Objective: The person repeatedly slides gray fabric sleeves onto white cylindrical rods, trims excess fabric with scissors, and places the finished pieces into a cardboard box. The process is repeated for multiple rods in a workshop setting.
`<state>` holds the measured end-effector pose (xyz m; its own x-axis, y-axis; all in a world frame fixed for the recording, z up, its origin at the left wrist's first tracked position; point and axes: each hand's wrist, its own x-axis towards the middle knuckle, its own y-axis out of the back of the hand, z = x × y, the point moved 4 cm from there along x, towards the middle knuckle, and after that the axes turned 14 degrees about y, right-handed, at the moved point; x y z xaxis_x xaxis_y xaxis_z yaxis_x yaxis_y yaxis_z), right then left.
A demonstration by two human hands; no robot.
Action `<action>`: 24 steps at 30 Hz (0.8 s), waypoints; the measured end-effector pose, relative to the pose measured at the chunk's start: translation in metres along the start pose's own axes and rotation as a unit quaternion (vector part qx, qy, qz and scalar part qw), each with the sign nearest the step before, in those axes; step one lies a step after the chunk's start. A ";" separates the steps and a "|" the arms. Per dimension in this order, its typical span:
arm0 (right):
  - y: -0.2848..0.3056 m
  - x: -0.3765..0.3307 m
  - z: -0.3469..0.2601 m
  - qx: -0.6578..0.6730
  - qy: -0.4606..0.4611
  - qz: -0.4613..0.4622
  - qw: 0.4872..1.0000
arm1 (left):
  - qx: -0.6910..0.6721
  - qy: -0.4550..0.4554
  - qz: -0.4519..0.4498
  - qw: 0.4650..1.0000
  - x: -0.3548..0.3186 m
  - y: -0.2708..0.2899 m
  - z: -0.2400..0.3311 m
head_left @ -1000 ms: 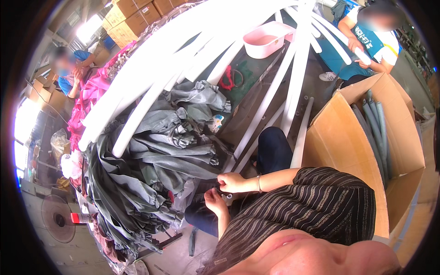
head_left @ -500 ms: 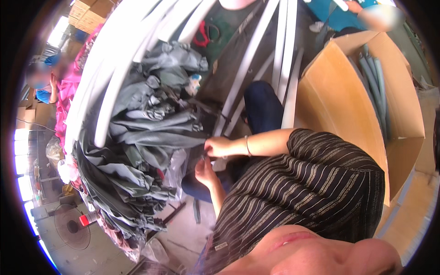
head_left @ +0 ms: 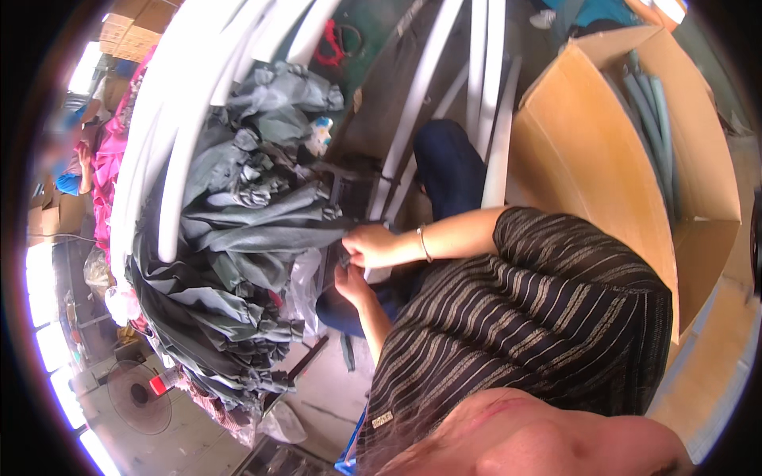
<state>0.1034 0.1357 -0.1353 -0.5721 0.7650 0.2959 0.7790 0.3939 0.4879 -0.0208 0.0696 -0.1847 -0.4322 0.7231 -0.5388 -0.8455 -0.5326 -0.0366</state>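
Gray cloth [head_left: 274, 236] stretches out from a big messy pile [head_left: 230, 293], and its end comes right up to the two hands. The right hand [head_left: 371, 244] is closed on that end, with the fingers curled in tight. A shiny bracelet [head_left: 423, 244] goes around the right wrist. The left hand [head_left: 352, 283] is just below it, with its fingers close together. Its tips are by a small dark bit [head_left: 344, 259] that pokes out under the right hand. That bit is tiny, so I cannot tell if the left hand pinches it or only touches it.

Just beside the hands, a clear plastic bag [head_left: 304, 289] sits against the pile. The person's knee [head_left: 450, 166], in dark blue pants, is up past the right hand. The shirt [head_left: 516, 317] is black with light stripes.

Long white tubes [head_left: 171, 151] lean over the pile on the left. More white poles [head_left: 421, 95] lie past the knee. To the right is a big open cardboard box [head_left: 595, 166] with gray tubes [head_left: 655, 131] in it.

Farther off, a red thing [head_left: 328, 44] lies near the top. Bright pink cloth [head_left: 107, 151] hangs along the left side, and a person in blue [head_left: 70, 182] is behind it. A round fan [head_left: 141, 394] is low on the left, with a red cap [head_left: 159, 385] in front.
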 end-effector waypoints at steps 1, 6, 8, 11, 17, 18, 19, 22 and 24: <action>-0.004 -0.002 0.007 0.012 -0.041 -0.026 0.999 | 0.001 0.008 -0.003 1.000 0.001 0.002 -0.002; -0.002 -0.001 0.020 -0.058 -0.006 -0.041 0.997 | 0.210 -0.069 0.047 0.974 0.001 0.000 0.002; -0.005 0.002 0.015 -0.094 0.024 -0.014 0.995 | 0.261 -0.140 0.060 0.953 0.006 0.010 0.000; 0.006 0.009 0.002 -0.110 0.043 -0.021 0.993 | 0.277 -0.182 0.165 0.929 -0.008 0.007 0.018; 0.011 0.006 -0.006 -0.105 0.088 0.038 0.990 | 0.279 -0.237 0.223 0.903 -0.009 -0.010 0.037; 0.010 0.004 -0.004 -0.106 0.072 0.032 0.991 | 0.292 -0.235 0.214 0.902 -0.009 -0.010 0.035; 0.009 0.004 0.000 -0.113 0.056 0.005 0.992 | 0.304 -0.233 0.206 0.900 -0.009 -0.011 0.034; 0.002 0.003 0.011 -0.145 0.033 -0.063 0.987 | 0.309 -0.203 0.142 0.918 -0.015 -0.015 0.031; 0.007 0.005 0.008 -0.149 0.047 -0.057 0.986 | 0.324 -0.218 0.119 0.913 -0.019 -0.017 0.034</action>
<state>0.1084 0.1468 -0.1371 -0.6837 0.6686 0.2923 0.6060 0.2970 0.7379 -0.0085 0.0798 -0.1455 -0.5923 0.8022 -0.0757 -0.6586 -0.4278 0.6190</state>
